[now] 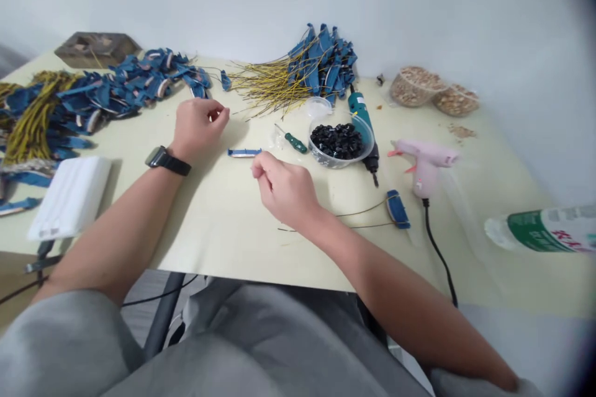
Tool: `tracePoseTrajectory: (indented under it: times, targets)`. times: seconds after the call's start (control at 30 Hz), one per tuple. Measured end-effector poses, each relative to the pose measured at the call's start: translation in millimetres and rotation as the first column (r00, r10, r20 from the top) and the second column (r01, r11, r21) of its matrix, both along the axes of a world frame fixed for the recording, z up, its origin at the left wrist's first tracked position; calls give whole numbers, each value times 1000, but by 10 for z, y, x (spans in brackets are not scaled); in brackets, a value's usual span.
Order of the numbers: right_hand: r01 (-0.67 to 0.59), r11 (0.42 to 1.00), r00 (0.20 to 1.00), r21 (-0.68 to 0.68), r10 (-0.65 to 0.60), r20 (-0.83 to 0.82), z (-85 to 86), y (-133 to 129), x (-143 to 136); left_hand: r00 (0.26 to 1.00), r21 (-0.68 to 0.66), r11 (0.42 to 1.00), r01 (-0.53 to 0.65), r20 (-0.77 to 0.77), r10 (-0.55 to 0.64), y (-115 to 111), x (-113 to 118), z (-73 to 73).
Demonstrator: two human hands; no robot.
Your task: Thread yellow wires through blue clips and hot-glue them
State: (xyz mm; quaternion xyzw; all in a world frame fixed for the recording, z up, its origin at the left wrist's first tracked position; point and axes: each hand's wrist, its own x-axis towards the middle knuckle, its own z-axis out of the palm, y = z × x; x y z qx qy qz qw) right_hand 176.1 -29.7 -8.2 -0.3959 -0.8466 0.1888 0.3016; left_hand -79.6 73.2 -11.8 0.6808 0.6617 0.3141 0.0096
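Observation:
A small blue strip-like piece [244, 153] with a pale edge lies in the middle of the table. My right hand [287, 191] is curled closed at its right end; whether the fingertips grip it or only come near it, I cannot tell. Above and left of the strip, my left hand [198, 127] hovers with thumb and fingers pinched together, and whatever they hold is too small or hidden. Another blue piece [398, 209] with two thin dark wires lies to the right of my right forearm. A green-handled screwdriver [295, 142] rests beyond my right hand.
Behind it stand a tub of black parts [339, 141] and a green rotary tool [363, 118]. Blue pieces with yellow wires [321, 65] pile up at the back. Rightward are a pink glue gun [423, 158] and a bottle [540, 229]; a white power bank [72, 195] sits left.

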Motion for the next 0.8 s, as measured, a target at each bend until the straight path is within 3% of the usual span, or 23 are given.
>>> tracePoseTrajectory:
  times: [0.17,0.5,0.63,0.8]
  targets:
    - [20,1000,999,17,-21,32,1,88,-2,998,-30,1000,8,-68,-10,26,48,-48]
    - [85,981,993,172,-71,-90,99,168,8,987,59,991,121,-117,-113,19,77,-72]
    - [120,975,986,185,-96,-135,101,183,37,972,48,973,226,-72,-223,34,48,-50]
    - [143,976,979,163,-116,-165,91,198,49,912,-47,910,411,1,-411,35,42,-13]
